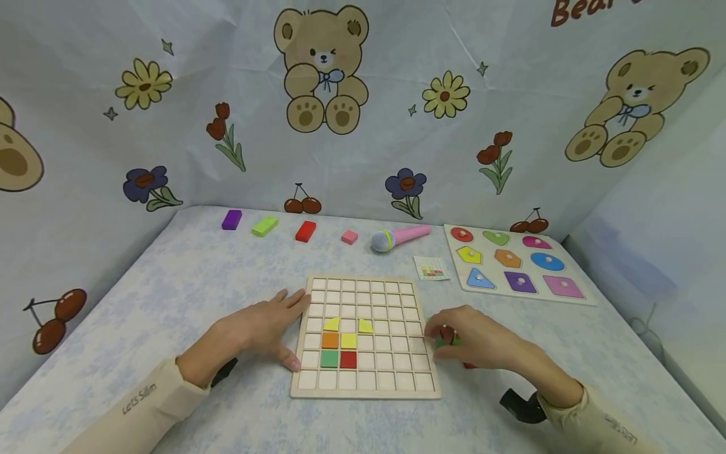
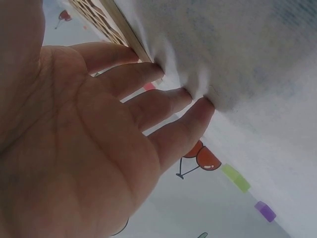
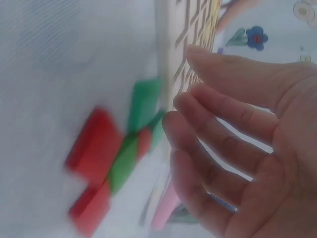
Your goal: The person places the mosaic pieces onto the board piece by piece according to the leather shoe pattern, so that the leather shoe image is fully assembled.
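My left hand (image 1: 258, 328) rests along the left edge of a wooden grid board (image 1: 365, 397), fingers spread, thumb at its lower corner. On the board lie an orange tile (image 1: 329, 340), a yellow tile (image 1: 348, 341), a green tile (image 1: 329, 359), a red tile (image 1: 348, 360) and two yellow cut-corner tiles (image 1: 365, 326). Just beyond the right edge hovers my right hand (image 1: 476, 337), fingers loosely bent with nothing between them. Beside it in the right wrist view are loose red tiles (image 3: 96, 144) and green tiles (image 3: 144, 101), blurred; the hand partly hides them in the head view.
Behind the board lie a small pattern card (image 1: 432, 268), a pink toy microphone (image 1: 401, 238) and a shape puzzle board (image 1: 530, 293). Along the back are a purple block (image 1: 231, 220), a lime block (image 1: 265, 226), a red block (image 1: 305, 231) and a pink block (image 1: 349, 237).
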{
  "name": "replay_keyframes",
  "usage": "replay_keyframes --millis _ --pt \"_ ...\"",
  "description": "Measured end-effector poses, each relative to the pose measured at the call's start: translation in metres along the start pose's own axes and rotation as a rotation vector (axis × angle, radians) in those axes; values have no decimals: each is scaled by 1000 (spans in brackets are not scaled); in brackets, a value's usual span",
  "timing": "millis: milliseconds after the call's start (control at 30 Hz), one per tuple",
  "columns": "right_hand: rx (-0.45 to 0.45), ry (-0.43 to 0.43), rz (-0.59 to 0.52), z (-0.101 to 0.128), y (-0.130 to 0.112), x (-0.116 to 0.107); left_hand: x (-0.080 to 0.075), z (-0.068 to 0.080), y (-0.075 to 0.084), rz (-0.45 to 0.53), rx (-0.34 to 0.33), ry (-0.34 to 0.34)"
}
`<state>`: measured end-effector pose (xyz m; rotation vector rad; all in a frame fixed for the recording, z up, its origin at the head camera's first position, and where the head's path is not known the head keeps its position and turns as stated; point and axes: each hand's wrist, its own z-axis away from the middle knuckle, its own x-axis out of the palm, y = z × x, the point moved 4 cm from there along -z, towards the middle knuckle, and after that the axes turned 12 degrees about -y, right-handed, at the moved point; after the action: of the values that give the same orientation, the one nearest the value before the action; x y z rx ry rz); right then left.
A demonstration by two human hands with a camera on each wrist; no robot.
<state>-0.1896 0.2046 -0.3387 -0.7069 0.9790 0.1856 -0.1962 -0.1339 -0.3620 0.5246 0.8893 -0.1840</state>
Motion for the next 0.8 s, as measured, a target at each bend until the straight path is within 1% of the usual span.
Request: replay_keyframes --millis 67,267,400,533,667,800 --pt "21 -5 -16 6 8 0 0 0 0 2 2 -1" --pt "64 16 11 26 27 0 1 0 1 6 3 1" --pt "64 -13 -5 35 39 1 0 2 1 13 4 1" --pt "44 -36 -29 39 45 2 0 2 1 14 7 6" --pt "19 -36 -45 38 48 4 1 2 1 13 6 7" --pt "13 -36 -47 37 48 7 1 1 1 14 4 2"
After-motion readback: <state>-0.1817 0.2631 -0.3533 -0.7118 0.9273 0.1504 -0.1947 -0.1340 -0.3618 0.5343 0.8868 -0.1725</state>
